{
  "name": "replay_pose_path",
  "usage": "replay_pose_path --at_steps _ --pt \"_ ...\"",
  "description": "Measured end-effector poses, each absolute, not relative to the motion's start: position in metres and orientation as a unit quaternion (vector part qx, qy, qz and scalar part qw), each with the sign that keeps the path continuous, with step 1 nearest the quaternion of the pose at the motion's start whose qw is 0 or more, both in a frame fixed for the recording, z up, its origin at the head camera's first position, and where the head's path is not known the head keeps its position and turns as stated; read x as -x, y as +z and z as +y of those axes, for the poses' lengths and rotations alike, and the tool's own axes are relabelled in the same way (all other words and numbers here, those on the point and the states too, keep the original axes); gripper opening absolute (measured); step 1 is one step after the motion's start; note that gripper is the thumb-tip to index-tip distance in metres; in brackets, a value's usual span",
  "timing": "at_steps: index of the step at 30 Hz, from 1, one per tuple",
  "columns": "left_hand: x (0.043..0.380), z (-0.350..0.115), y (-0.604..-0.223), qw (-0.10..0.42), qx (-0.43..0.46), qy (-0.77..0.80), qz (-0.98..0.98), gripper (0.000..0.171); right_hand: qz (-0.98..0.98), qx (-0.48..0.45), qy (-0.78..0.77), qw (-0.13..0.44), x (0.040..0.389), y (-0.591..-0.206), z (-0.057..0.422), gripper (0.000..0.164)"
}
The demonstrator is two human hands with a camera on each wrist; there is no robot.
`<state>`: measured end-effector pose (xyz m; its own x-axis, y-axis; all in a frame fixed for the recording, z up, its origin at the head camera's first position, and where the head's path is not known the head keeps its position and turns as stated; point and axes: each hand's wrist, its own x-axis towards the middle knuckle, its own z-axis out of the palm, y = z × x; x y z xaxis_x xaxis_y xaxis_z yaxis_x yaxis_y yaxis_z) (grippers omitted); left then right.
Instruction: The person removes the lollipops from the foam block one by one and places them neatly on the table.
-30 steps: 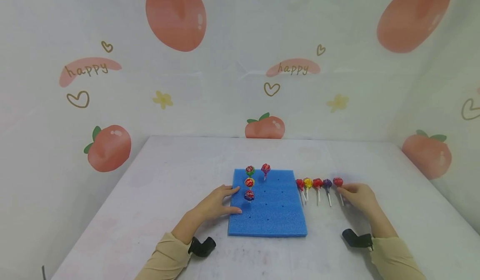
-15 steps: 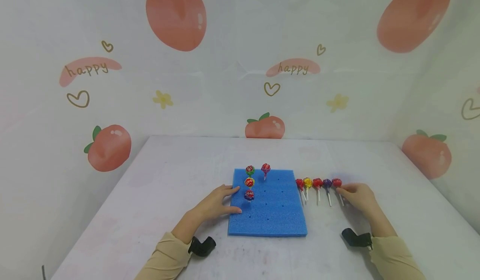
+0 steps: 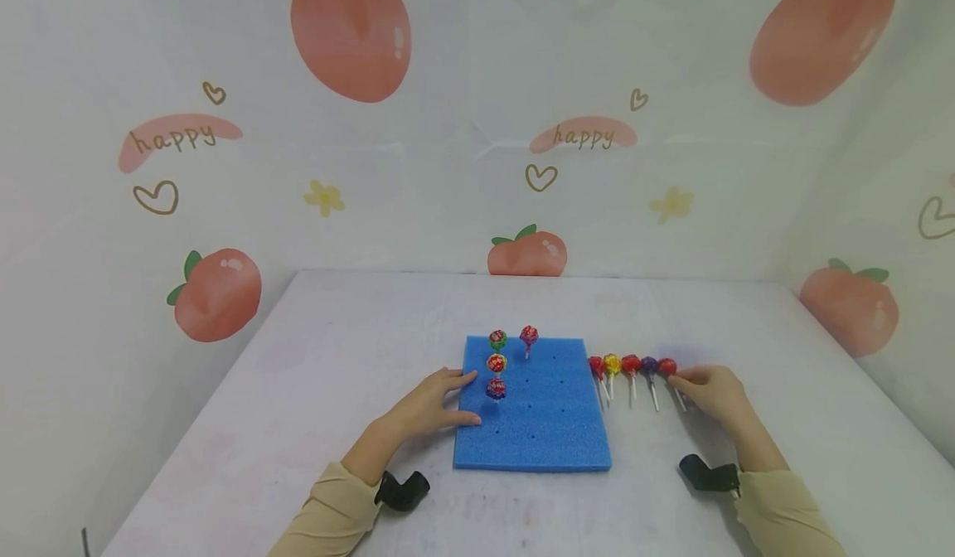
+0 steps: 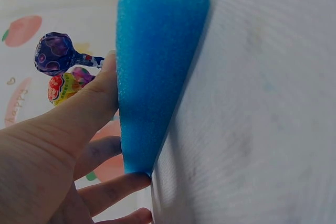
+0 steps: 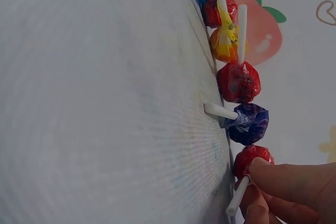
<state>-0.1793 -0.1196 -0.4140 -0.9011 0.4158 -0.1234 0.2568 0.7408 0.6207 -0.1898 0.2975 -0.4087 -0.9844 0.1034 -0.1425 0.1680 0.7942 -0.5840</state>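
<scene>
A blue foam board (image 3: pixel 548 424) with small holes lies on the table, and several wrapped lollipops stand upright in it, including a green-and-red one (image 3: pixel 497 340) and a pink one (image 3: pixel 529 337). My left hand (image 3: pixel 429 406) rests on the board's left edge, thumb and fingers spread. In the left wrist view the thumb lies by the top surface, below a purple lollipop (image 4: pixel 54 53). To the right of the board, my right hand (image 3: pixel 716 389) pinches a red lollipop (image 5: pixel 253 161) near its head. That one is at the right end of a row, beside a purple lollipop (image 5: pixel 249 123).
The row continues left with a red (image 3: pixel 631 365), a yellow (image 3: pixel 612 364) and another red lollipop (image 3: pixel 596 365), the last right at the board's edge. Their sticks point toward me. A white printed curtain (image 3: pixel 433 209) hangs behind the table (image 3: pixel 358 317).
My right hand has shifted the red lollipop slightly left and down, closer to the purple one. The left hand and the board have stayed still.
</scene>
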Motion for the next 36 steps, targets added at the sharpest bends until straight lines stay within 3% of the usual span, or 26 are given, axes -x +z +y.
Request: replay_pose_path --at_steps 36 --pt "0.179 -0.12 -0.413 0.121 -0.192 0.308 0.924 0.073 0.935 -0.079 -0.342 0.051 0.191 -0.395 0.285 0.045"
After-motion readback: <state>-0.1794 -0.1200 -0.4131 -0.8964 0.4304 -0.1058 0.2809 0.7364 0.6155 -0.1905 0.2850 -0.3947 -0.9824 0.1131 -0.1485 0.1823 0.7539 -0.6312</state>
